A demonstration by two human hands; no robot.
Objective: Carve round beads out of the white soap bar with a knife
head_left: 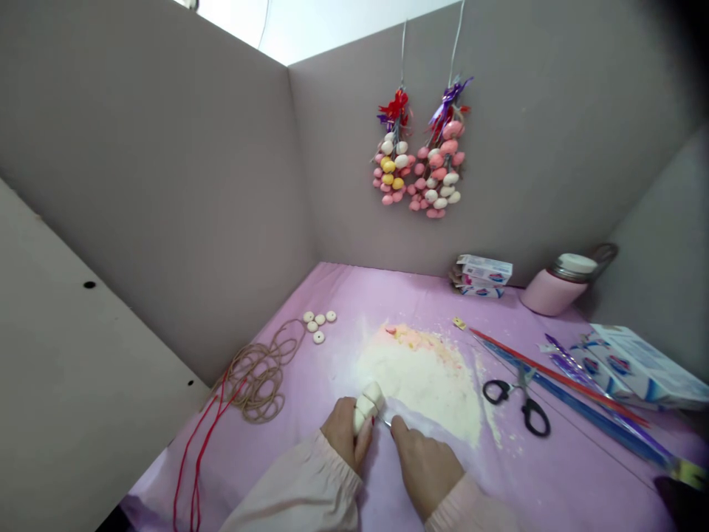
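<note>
A white block, scored or cut into chunks and looking like soap, is gripped in my left hand, whose fingers wrap its near end. My right hand is closed around a small knife. Only its thin metal blade shows, pointing at the block's right side; the handle is hidden in my fist. I cannot tell whether the blade touches the block. Just beyond both hands spreads a layer of white shavings, with pinkish-orange crumbs along its far edge.
Left are several white beads, tangled brown cord and red string. Right lie black-handled scissors, ribbons and boxes. A pink jar stands behind. Bead bunches hang on the grey wall.
</note>
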